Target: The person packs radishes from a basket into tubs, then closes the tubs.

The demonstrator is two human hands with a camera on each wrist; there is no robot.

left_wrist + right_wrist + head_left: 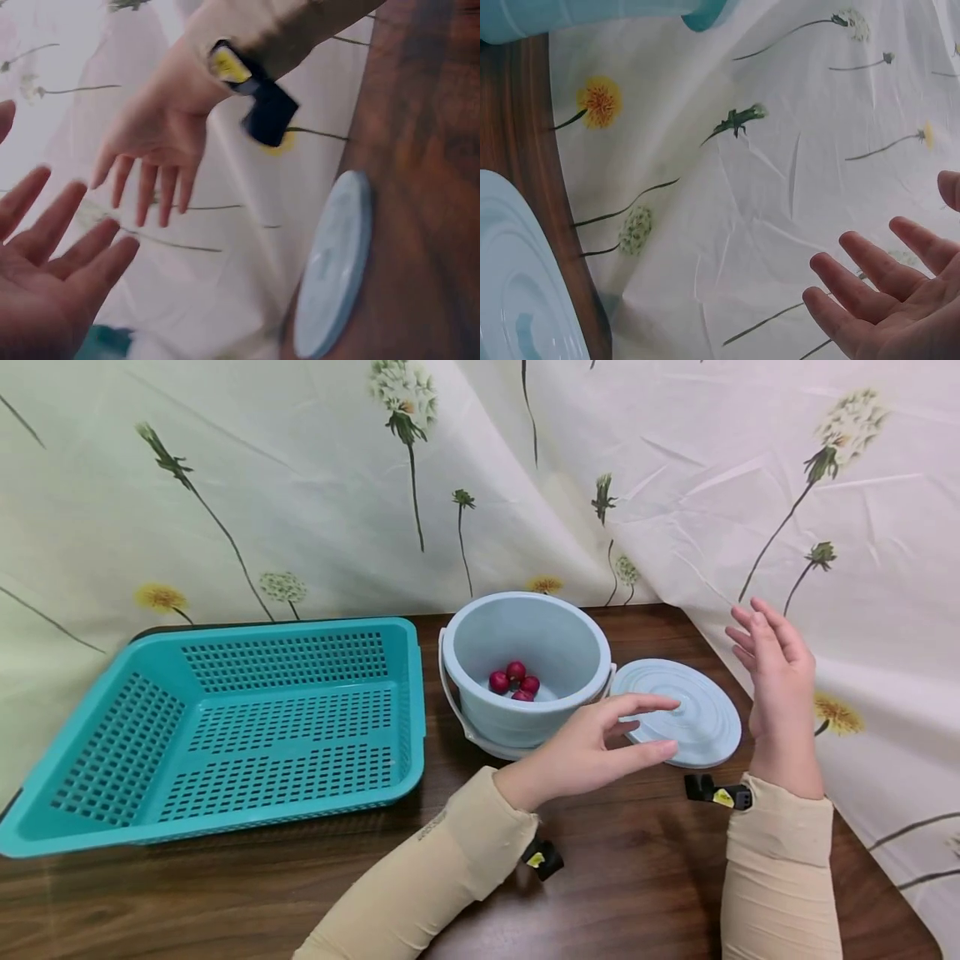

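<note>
A pale blue bucket [487, 718] stands on the table with several small dark red round fruits [516, 671] at its bottom. Its round lid [705, 727] lies flat to the right, a small knob at the middle. My left hand [581, 756] hovers in front of the bucket and over the lid's near-left side, thumb and fingers spread apart with nothing between them. Further right, my right hand [780, 693] is raised beside the lid, palm turned inward and fingers extended. In the left wrist view both hands appear, apart from each other and from the lid [334, 266].
A teal perforated basket [416, 727] takes up the left of the dark wooden table [600, 877]. White cloth printed with dandelions [300, 485] hangs behind and along the right edge. The bucket's white handle [450, 697] hangs down its side. Each wrist wears a small black camera.
</note>
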